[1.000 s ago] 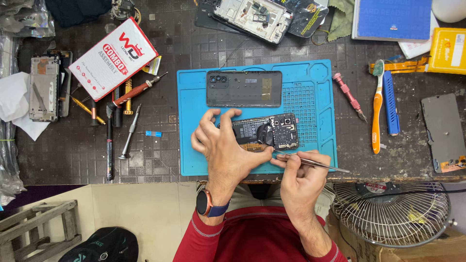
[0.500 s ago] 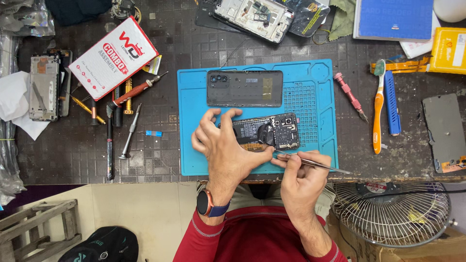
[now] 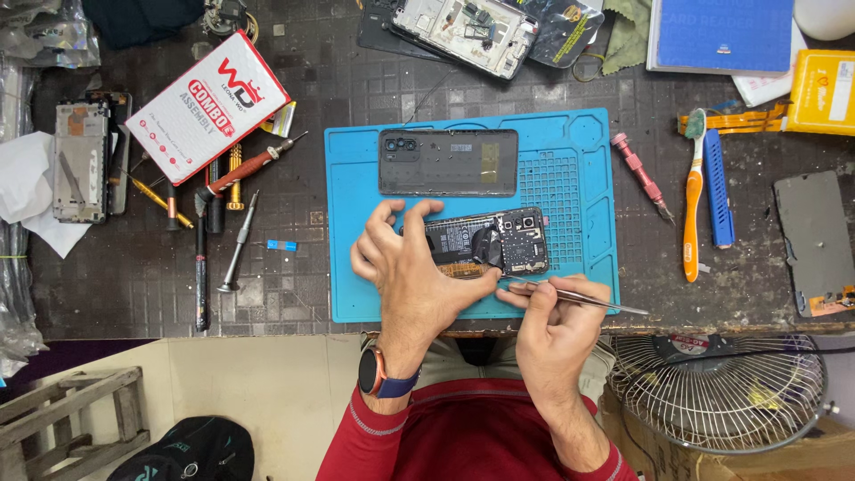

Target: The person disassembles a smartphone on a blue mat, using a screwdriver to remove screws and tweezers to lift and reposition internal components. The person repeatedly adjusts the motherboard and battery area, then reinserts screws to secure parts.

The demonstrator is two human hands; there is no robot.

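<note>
Left fingers [image 3: 392, 223] are spread and curled down over the left end of the opened black smartphone with its circuit boards showing [image 3: 494, 242], thumb tucked along its lower edge, pinning it flat. The left hand [image 3: 414, 276] comes in from below with the wrist bent a little, an orange-rimmed dark wristwatch [image 3: 376, 372] on it and a red sleeve behind that. Right fingers [image 3: 525, 298] are pinched narrow around thin metal tweezers [image 3: 579, 297], held like a pen and lying almost flat, tips pointing left at the phone's lower edge near the board, the back end sticking out to the right. The right hand [image 3: 557, 325] sits just below the phone, at the bottom edge of the blue silicone repair mat [image 3: 583, 178] that the phone lies on. Further up the same mat there's a black phone back cover [image 3: 448, 162], well clear of both hands. Off the mat, on the dark tiled bench [image 3: 294, 258], a red-handled screwdriver [image 3: 249, 167] and a few other drivers lie to the left, and an orange toothbrush [image 3: 692, 200] lies to the right.
</note>
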